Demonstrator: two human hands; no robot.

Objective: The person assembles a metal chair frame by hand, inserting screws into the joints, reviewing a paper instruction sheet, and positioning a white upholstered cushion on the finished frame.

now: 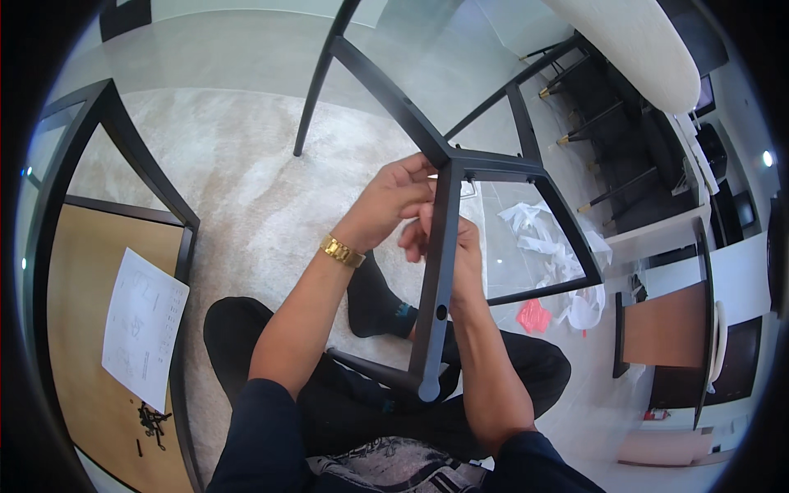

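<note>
A black frame (445, 246) of joined bars and legs, like furniture legs, stands tilted over my crossed legs. My left hand (393, 201), with a gold watch (342, 251) at its wrist, is at the joint where the bars meet, upper fingers against the bar and the others bent inward. My right hand (465, 251) reaches up behind the near bar, which covers part of it. Its fingers are curled close to the left ones; what either set of fingertips pinches is hidden. A thin silver bent piece (469, 191) shows just under the joint, beside short bolts.
At left stands a black-framed piece with a tan panel (74, 329); on it lie an instruction sheet (144, 329) and several black bolts (153, 419). White wrapping (538, 226) and a red scrap (533, 315) lie on the tiles. Dark chairs (616, 140) stand at right, past a pale rug (246, 205).
</note>
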